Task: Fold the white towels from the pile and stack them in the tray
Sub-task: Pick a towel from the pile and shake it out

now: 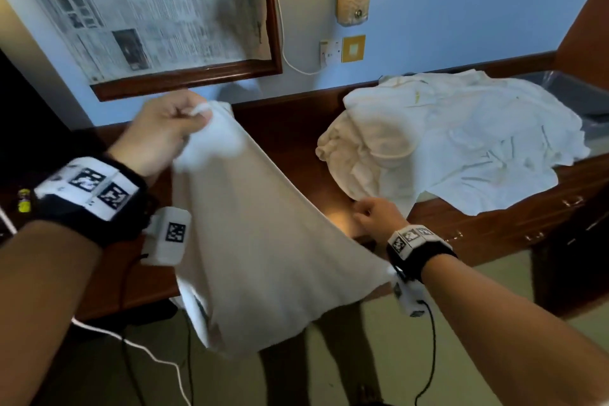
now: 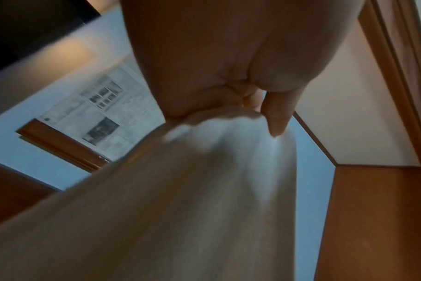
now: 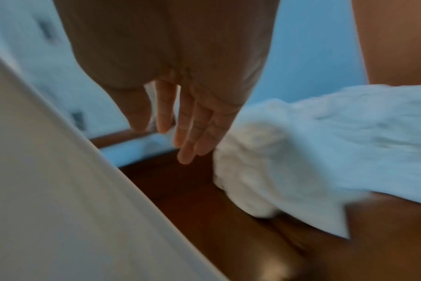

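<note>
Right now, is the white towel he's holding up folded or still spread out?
Spread out, not folded: the white terry towel hangs as a single sheet from the left hand, which pinches its top corner above the dark wooden desk.

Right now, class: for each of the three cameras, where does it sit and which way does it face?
Head: worn on the head, looking down at the desk; both forearms and hands show.
Left wrist: looks along the left hand, which pinches the towel.
Right wrist: looks along the right hand, fingers straight, toward the pile.
Shared: all three show the held towel.
</note>
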`<state>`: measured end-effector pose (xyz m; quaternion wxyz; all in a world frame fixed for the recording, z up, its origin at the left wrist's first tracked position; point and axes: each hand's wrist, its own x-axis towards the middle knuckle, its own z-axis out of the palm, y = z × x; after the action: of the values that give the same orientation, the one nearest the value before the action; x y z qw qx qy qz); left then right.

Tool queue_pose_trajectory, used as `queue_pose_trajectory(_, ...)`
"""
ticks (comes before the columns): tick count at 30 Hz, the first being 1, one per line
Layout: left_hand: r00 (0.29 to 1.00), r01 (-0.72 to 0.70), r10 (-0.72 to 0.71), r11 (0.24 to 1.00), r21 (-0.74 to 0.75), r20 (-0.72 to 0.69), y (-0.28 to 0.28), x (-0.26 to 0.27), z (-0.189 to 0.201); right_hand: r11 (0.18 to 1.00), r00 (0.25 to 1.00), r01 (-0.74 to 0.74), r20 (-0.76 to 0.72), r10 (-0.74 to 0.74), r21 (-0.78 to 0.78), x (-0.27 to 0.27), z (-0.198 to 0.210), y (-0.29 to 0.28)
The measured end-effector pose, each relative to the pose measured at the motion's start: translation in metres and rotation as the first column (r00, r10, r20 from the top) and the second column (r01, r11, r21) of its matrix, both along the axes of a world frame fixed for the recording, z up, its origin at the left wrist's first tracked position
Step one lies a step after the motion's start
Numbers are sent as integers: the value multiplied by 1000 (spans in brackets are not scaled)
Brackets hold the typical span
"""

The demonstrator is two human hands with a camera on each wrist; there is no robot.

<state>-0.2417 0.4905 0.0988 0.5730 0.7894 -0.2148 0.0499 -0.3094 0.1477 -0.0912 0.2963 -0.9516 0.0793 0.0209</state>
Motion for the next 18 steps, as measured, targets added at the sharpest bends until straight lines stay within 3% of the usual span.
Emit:
queue_pose_trajectory(1,999,30,-30,998,51,10,-14,-2,-4,985,990,-77,129,57,154,9,23,19)
queue_pose_trajectory(3,998,61,-65,988,138,21,-41,-7,-9,875,931,-306,312,192,376,21,74,54)
queue_pose_trajectory(5,995,87,-93,982,169,28,-58,-8,-12,744,857,-487,413,307,458,33,113,75)
queue_pose_trajectory(7,994,99,-105,980,172,30,-66,-6,-10,676,821,-553,455,344,486,42,136,84)
queue_pose_trajectory(9,993,99,-108,984,149,51,-71,-6,-5,708,806,-551,500,316,441,50,149,87)
queue_pose_trajectory(12,996,38,-46,995,92,82,-69,-3,1,692,763,-582,581,283,427,60,164,92)
queue_pose_trajectory(18,994,-83,92,984,-155,54,-60,1,6,714,701,-625,631,334,316,88,213,98)
